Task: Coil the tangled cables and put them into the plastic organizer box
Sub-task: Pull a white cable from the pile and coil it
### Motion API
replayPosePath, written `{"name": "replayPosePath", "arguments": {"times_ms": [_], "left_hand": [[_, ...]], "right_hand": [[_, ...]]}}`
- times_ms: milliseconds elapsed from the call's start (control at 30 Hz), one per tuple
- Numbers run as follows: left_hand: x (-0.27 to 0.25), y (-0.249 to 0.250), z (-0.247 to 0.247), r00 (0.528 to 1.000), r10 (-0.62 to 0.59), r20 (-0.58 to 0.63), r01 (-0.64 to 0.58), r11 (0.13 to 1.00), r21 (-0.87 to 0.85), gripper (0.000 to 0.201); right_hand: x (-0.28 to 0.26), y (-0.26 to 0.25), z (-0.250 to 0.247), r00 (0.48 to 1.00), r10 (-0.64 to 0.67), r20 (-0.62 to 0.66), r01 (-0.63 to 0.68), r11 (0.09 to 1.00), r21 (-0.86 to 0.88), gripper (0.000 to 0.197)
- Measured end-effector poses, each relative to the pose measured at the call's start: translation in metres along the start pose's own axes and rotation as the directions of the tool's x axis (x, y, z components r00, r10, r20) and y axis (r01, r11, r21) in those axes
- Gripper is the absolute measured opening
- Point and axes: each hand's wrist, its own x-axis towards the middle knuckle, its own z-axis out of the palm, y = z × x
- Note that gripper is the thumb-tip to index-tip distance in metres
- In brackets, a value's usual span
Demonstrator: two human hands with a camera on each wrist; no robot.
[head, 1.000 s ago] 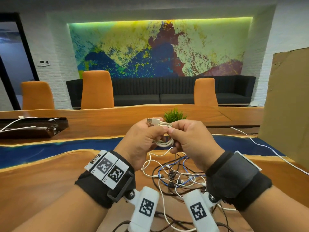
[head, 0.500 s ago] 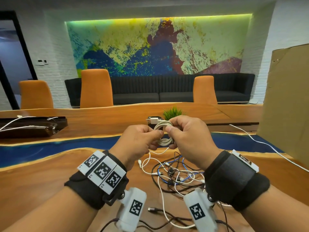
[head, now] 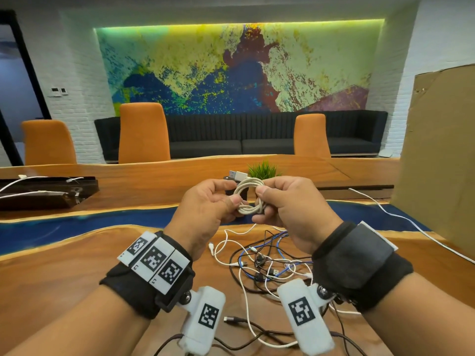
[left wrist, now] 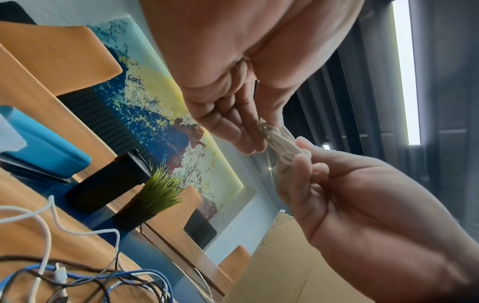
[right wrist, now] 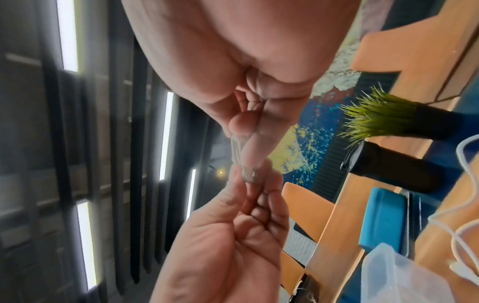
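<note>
Hands work together: left hand (head: 205,204) and right hand (head: 285,201) each pinch the white cable coil (head: 248,195), keeping its loops from springing apart.

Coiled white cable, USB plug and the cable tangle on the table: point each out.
Coiled white cable (head: 248,196), head view, on the loops.
USB plug (head: 237,175), head view, on its white body.
Cable tangle (head: 267,263), head view, on its middle strands.
</note>
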Motion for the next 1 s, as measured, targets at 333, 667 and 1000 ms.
{"name": "replayPosePath", "arguments": {"times_ms": [333, 667, 1000], "left_hand": [[-0.002, -0.006, 0.006, 0.992, -0.071, 0.101, 0.099, 0.948, -0.301, 0.028], [0.009, -0.004, 0.027, 0.928, -0.254, 0.273, 0.271, 0.962, -0.025, 0.02], [0.022, -0.022, 0.024, 0.847, -0.369, 0.382, -0.043, 0.669, 0.742, 0.023]], "right_hand": [[0.007, 0.005, -0.013, 0.934, 0.331, 0.134, -0.356, 0.844, 0.401, 0.018], [0.003, -0.003, -0.051, 0.949, 0.311, 0.049, -0.314, 0.946, 0.079, 0.017], [-0.004, 0.017, -0.223, 0.834, 0.324, -0.446, -0.509, 0.763, -0.399, 0.013]]}}
